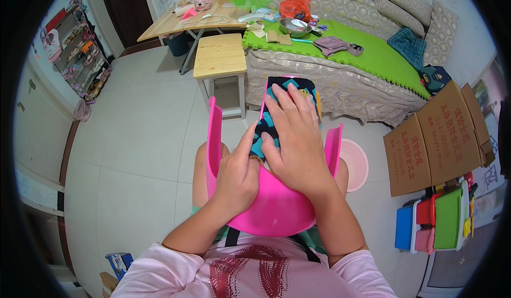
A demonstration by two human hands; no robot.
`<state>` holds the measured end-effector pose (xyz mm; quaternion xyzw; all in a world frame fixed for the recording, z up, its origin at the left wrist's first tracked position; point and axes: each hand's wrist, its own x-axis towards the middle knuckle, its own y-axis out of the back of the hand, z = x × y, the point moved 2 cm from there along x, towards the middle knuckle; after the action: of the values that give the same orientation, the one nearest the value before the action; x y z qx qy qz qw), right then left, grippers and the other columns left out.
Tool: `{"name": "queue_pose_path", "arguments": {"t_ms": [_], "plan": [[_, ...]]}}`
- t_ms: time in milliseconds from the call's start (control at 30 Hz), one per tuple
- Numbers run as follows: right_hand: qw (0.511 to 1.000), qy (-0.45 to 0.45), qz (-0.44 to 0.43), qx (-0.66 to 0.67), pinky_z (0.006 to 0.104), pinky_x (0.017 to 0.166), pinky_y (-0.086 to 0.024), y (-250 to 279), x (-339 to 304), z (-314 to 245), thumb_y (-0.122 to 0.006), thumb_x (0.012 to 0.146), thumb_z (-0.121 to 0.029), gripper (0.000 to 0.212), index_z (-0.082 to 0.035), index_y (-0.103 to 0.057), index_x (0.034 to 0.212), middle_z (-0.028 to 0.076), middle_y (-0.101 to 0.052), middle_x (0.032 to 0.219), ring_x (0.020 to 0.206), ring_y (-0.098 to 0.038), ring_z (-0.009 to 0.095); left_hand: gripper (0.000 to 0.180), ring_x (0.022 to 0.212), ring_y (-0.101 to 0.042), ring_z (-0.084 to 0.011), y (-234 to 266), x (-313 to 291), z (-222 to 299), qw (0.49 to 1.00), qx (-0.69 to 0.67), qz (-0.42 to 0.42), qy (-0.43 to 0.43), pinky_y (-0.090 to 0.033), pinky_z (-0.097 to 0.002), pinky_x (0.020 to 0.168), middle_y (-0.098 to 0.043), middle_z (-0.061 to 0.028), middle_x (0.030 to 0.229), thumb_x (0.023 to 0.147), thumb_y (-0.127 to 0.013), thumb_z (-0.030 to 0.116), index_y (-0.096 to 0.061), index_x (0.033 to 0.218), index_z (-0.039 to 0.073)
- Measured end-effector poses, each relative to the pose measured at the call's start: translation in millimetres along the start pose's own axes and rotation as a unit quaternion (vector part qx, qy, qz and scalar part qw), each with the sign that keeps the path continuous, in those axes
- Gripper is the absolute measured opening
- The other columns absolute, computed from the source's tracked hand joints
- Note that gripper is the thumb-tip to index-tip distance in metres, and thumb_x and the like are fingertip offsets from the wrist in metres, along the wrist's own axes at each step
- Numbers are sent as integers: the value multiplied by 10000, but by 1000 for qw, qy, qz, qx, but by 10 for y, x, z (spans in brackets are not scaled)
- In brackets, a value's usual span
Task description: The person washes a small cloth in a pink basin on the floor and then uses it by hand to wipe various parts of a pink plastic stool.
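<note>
Right hand (298,138) presses flat, open, on a patterned cloth (277,98) over a pink folding board (271,207) (side flaps raised, unfolded); left hand (239,173) pinches its edge.

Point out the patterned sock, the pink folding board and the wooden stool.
patterned sock (277,93), head view, on the dark top part above the right hand.
pink folding board (277,207), head view, on its rounded lower panel.
wooden stool (219,55), head view, on the seat top.
</note>
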<state>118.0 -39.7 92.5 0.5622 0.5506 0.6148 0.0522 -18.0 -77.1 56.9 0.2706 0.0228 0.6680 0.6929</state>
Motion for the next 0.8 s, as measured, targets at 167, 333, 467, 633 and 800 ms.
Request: {"name": "queue_pose_path", "arguments": {"t_ms": [167, 333, 467, 633, 800], "plan": [[1000, 3, -7, -6, 538, 1148, -220, 26, -68, -18, -616, 777, -161, 555, 39, -516, 1284, 167, -458, 1397, 1362, -345, 367, 623, 670, -587, -321, 26, -6, 104, 999, -33, -19, 32, -333, -414, 961, -608, -184, 763, 813, -430, -19, -366, 1433, -12], [1000, 5, -7, 0, 539, 1144, -230, 29, -122, -62, -615, 773, -155, 539, 29, -522, 1271, 160, -465, 1387, 1356, -355, 358, 675, 659, -575, -303, 1, -4, 4, 1000, -27, -1, -12, -318, -410, 983, -598, -185, 745, 768, -424, -47, -367, 1439, -11], [1000, 6, -8, -3, 538, 1144, -232, 39, -139, -77, -614, 773, -155, 533, 26, -524, 1267, 161, -468, 1380, 1351, -361, 356, 695, 625, -541, -297, -4, 0, -27, 1000, 4, -7, -14, -299, -416, 994, -567, -177, 708, 749, -429, -50, -371, 1440, -9], [1000, 3, -1, 2, 531, 1145, -231, 28, -83, -33, -611, 766, -155, 538, 36, -525, 1262, 166, -474, 1369, 1351, -357, 360, 687, 650, -551, -312, -4, 13, 7, 1000, 17, -7, -13, -301, -431, 979, -567, -177, 711, 758, -436, -39, -368, 1441, -4], [1000, 0, -1, 1, 525, 1145, -224, -4, 0, 40, -593, 781, -159, 543, 17, -513, 1288, 157, -466, 1388, 1354, -351, 360, 639, 703, -591, -332, -4, 22, 21, 1000, -8, -2, -18, -346, -408, 920, -605, -191, 779, 808, -438, -16, -370, 1442, 14]]}}
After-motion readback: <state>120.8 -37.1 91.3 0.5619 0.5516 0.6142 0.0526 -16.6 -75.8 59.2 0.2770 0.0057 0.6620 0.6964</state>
